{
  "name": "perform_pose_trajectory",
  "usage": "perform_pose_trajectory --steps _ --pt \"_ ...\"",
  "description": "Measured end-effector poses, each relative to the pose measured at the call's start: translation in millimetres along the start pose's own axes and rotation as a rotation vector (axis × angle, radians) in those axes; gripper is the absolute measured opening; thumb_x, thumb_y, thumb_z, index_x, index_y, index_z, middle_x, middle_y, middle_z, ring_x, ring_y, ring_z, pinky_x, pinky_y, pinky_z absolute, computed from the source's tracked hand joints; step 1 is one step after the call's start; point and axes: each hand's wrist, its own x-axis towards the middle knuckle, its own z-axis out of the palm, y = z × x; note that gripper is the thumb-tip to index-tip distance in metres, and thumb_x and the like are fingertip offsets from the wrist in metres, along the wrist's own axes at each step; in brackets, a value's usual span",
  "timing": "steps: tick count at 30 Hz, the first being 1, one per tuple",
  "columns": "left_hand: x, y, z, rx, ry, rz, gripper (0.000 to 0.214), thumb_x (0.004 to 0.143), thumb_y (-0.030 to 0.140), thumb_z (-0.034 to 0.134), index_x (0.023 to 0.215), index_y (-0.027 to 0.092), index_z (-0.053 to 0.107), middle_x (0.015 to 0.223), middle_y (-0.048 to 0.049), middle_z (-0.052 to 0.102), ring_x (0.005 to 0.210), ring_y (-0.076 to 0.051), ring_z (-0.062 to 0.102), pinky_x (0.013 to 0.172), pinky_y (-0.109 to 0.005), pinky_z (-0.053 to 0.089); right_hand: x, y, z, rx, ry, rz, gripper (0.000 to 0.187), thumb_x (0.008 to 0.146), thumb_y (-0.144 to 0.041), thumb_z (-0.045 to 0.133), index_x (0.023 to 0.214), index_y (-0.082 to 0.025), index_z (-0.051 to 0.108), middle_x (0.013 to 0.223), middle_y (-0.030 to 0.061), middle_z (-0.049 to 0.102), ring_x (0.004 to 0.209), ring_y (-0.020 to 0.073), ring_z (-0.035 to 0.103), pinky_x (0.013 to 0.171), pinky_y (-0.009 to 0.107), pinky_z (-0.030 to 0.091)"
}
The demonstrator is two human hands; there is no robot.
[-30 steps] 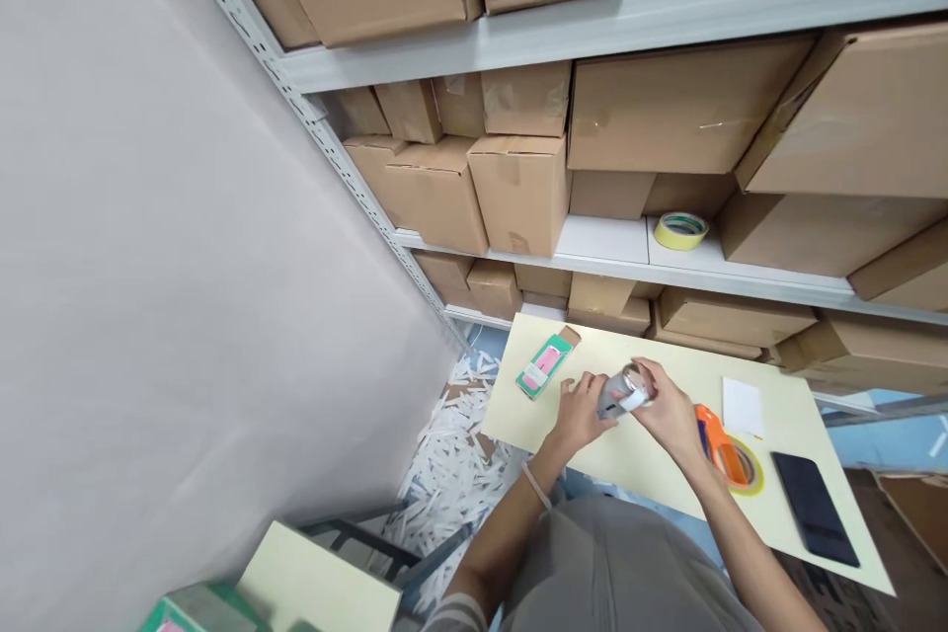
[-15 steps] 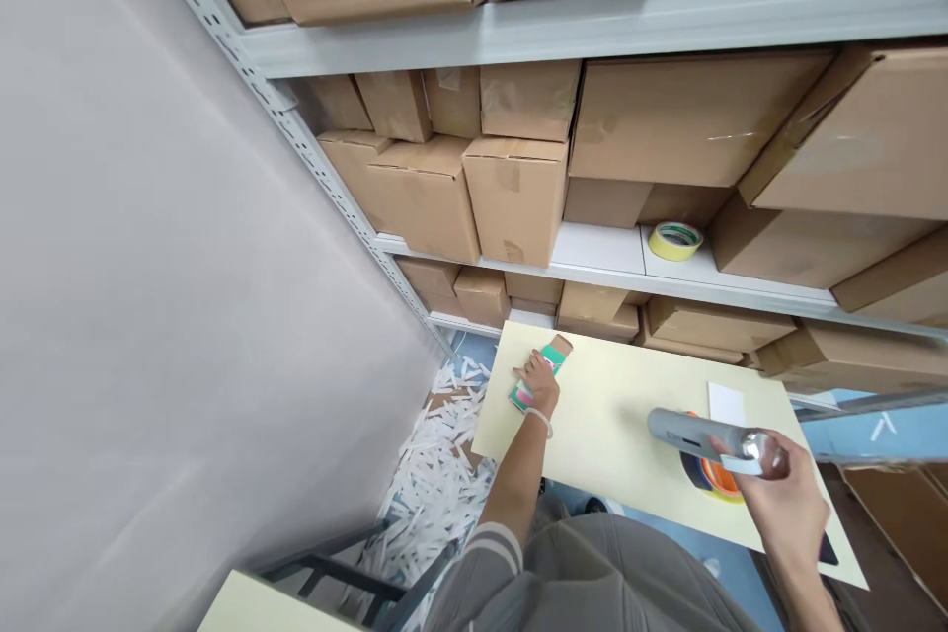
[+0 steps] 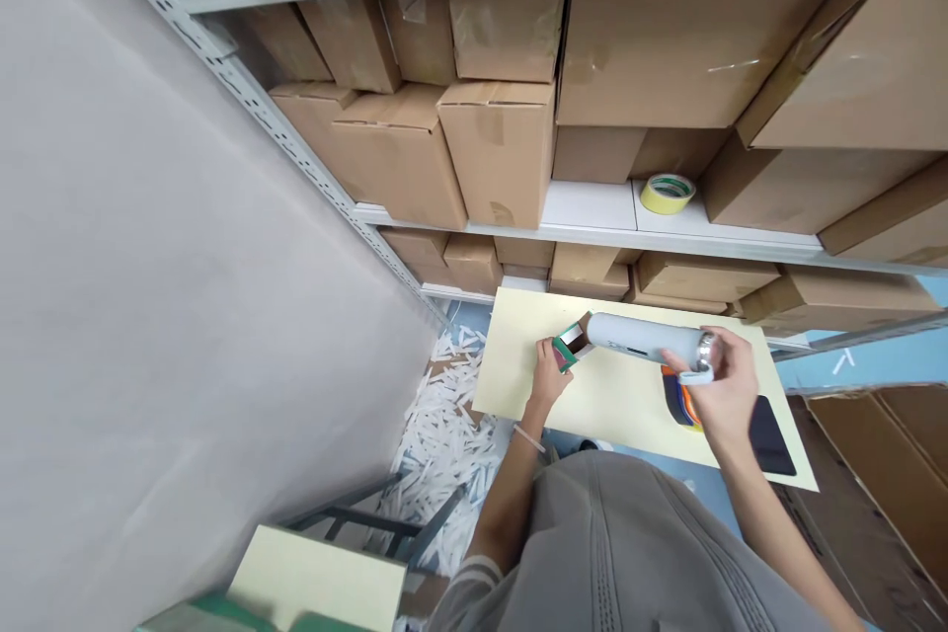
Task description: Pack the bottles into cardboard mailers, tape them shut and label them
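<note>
My left hand [image 3: 549, 372] grips a small green and pink carton [image 3: 569, 344] at the left part of the pale yellow table [image 3: 622, 395], with its open end turned to the right. My right hand [image 3: 722, 385] is closed round the silver-capped end of a long grey cylinder [image 3: 643, 338]. The cylinder lies level above the table and its far tip is at the carton's open mouth. A white strap hangs at the cap, by my fingers.
An orange tape dispenser [image 3: 679, 401] and a black phone [image 3: 771, 422] lie on the table under my right hand. A yellow tape roll [image 3: 667, 193] sits on the shelf among cardboard boxes [image 3: 496, 148]. White paper strips [image 3: 444, 434] litter the floor at left.
My left hand went to the carton and lifted its open end. My right hand carried the grey cylinder out to the right, then swung it back left to the carton's mouth.
</note>
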Motion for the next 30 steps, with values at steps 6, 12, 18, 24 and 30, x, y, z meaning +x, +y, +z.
perform_pose_trajectory --steps 6,12,18,24,30 --pt "-24.2 -18.1 3.5 -0.064 -0.048 0.047 0.077 0.065 0.001 0.069 0.132 0.017 0.034 0.134 -0.0158 0.043 0.132 -0.027 0.048 0.108 -0.039 0.043 -18.2 -8.3 35.5 -0.085 -0.376 -0.103 0.060 0.071 -0.055 0.075 0.118 -0.022 0.058 0.103 0.0067 0.067 0.076 0.0204 0.062 0.070 0.033 0.051" --pt "-36.7 -14.0 -8.0 0.026 -0.053 0.018 0.084 0.070 0.008 0.072 0.142 0.017 0.027 0.142 -0.0191 0.040 0.140 -0.030 0.039 0.114 -0.046 0.036 -25.7 -9.2 40.8 -0.092 -0.351 -0.099 0.059 0.073 -0.056 0.072 0.117 -0.021 0.058 0.103 0.0078 0.067 0.075 0.0194 0.061 0.068 0.032 0.050" --pt "-46.1 13.8 -22.0 0.274 0.010 0.107 0.059 0.084 0.042 0.070 0.134 0.022 0.045 0.150 -0.0180 0.037 0.149 -0.036 0.024 0.119 -0.067 0.014 -21.2 -7.9 30.8 -0.021 -0.118 0.025 0.063 0.066 -0.050 0.079 0.117 -0.018 0.059 0.089 0.0017 0.057 0.069 0.0148 0.050 0.066 0.030 0.045" --pt "-34.0 35.3 -24.6 0.472 -0.011 0.164 0.035 0.099 0.042 0.042 0.108 0.020 0.068 0.153 -0.0156 0.042 0.151 -0.035 0.020 0.117 -0.074 -0.003 -23.2 -4.1 19.7 0.025 -0.056 0.073 0.059 0.067 -0.045 0.079 0.116 -0.018 0.060 0.101 0.0049 0.057 0.080 0.0171 0.052 0.075 0.033 0.047" --pt "-20.2 40.2 -30.5 0.504 -0.129 0.194 0.038 0.093 0.050 0.052 0.102 0.021 0.075 0.148 -0.0127 0.050 0.149 -0.037 0.023 0.117 -0.070 -0.015 -24.5 0.1 13.7 0.001 -0.031 0.063 0.061 0.066 -0.047 0.079 0.116 -0.018 0.060 0.097 0.0037 0.057 0.076 0.0162 0.050 0.070 0.031 0.045"
